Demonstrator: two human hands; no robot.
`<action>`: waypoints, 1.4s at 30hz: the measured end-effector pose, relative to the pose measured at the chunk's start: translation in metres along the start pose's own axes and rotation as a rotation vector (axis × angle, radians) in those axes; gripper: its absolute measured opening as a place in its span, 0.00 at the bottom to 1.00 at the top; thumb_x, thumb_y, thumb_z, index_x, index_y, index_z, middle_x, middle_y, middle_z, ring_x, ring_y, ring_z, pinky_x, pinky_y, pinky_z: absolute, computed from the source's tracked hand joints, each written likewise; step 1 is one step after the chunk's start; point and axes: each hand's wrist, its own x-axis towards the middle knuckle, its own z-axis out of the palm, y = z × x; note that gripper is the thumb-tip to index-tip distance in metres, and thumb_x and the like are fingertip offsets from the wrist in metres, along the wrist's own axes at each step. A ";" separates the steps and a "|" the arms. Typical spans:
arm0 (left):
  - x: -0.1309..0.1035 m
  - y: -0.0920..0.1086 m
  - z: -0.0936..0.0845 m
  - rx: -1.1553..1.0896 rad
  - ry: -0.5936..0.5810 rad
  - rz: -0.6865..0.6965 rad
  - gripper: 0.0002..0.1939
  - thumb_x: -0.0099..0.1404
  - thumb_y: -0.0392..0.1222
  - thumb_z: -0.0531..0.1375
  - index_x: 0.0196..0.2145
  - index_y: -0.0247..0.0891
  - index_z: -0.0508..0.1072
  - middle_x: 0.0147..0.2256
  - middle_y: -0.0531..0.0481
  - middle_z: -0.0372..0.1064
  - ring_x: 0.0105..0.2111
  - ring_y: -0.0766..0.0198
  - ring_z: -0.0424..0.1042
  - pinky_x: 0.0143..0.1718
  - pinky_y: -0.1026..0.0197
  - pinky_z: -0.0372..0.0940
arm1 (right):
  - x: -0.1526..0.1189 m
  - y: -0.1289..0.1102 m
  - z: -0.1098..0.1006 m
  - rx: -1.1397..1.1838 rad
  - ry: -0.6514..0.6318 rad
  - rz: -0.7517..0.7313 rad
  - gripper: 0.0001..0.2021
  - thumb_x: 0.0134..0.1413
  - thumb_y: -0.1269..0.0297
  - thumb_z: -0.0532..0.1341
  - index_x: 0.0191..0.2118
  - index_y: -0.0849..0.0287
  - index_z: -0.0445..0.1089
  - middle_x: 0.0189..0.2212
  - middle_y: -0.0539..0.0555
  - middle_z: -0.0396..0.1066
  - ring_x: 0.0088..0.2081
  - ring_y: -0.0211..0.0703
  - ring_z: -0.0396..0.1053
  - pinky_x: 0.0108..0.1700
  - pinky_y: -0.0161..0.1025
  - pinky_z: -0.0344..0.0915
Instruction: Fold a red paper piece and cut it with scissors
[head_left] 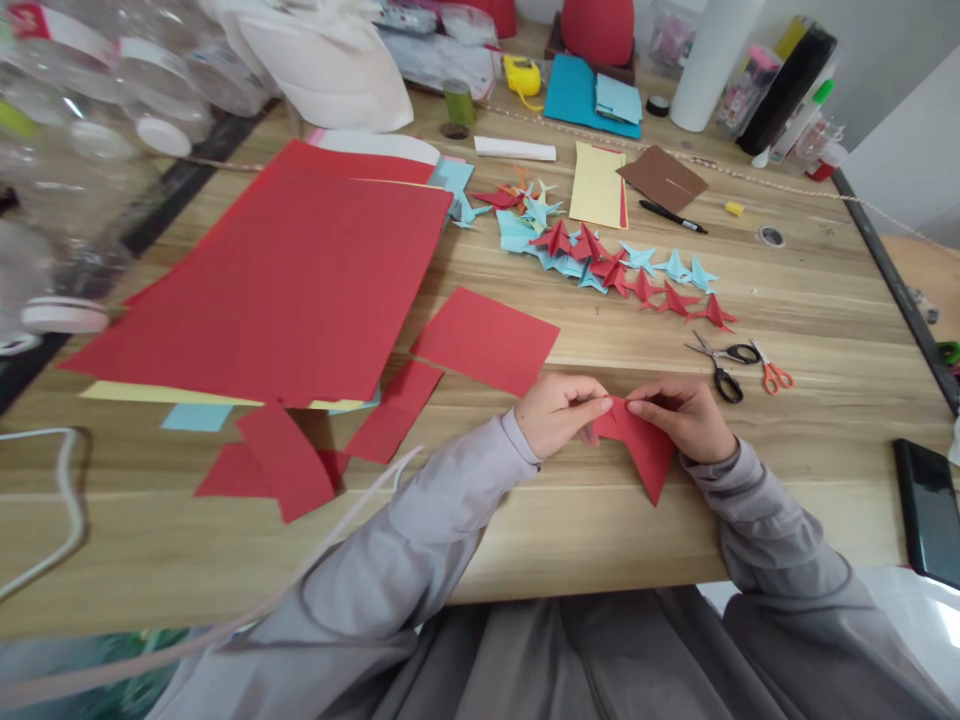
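Between my two hands is a folded piece of red paper [646, 452], held above the front part of the table. My left hand [561, 412] pinches its upper left edge between thumb and fingers. On the other side, my right hand [684, 414] grips the upper right part, thumb on top; the fingers beneath are partly hidden. A pointed flap of the paper hangs down toward me. Just beyond my left hand lies a flat red paper piece [491, 338]. Black-handled scissors [724, 360] and small orange-handled scissors [771, 370] rest beyond my right hand.
Large red sheets [285, 280] cover the table's left side, with red offcuts [289, 465] in front. Several folded red and blue paper cranes [611, 268] lie farther back. A black pen [673, 216], yellow tape measure [523, 76] and phone [930, 510] are around. Clear bottles [67, 220] crowd the left.
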 end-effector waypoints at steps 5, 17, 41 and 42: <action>-0.001 0.001 -0.002 0.054 -0.014 0.029 0.13 0.61 0.44 0.56 0.22 0.34 0.70 0.15 0.52 0.66 0.17 0.68 0.67 0.20 0.66 0.61 | -0.001 0.000 0.002 -0.051 -0.025 0.021 0.10 0.48 0.58 0.65 0.29 0.61 0.74 0.22 0.50 0.71 0.23 0.34 0.64 0.26 0.33 0.61; -0.002 -0.005 0.004 0.322 0.021 0.257 0.10 0.59 0.42 0.56 0.24 0.35 0.71 0.17 0.57 0.60 0.18 0.72 0.55 0.20 0.68 0.51 | -0.006 -0.006 0.009 -0.059 -0.192 0.020 0.13 0.50 0.56 0.63 0.27 0.62 0.69 0.19 0.46 0.61 0.21 0.30 0.55 0.23 0.30 0.52; 0.001 -0.001 0.008 0.094 0.126 0.231 0.02 0.55 0.36 0.60 0.29 0.36 0.69 0.26 0.52 0.69 0.27 0.68 0.69 0.32 0.64 0.65 | 0.000 -0.003 0.012 0.266 0.068 0.079 0.16 0.36 0.62 0.72 0.32 0.59 0.67 0.25 0.49 0.71 0.27 0.35 0.68 0.32 0.35 0.65; 0.001 -0.002 0.011 0.069 0.118 0.236 0.03 0.54 0.34 0.60 0.30 0.36 0.69 0.28 0.52 0.70 0.30 0.68 0.71 0.35 0.64 0.66 | 0.000 -0.004 0.013 0.257 0.058 0.078 0.16 0.37 0.62 0.71 0.33 0.59 0.67 0.25 0.49 0.71 0.27 0.35 0.68 0.32 0.35 0.66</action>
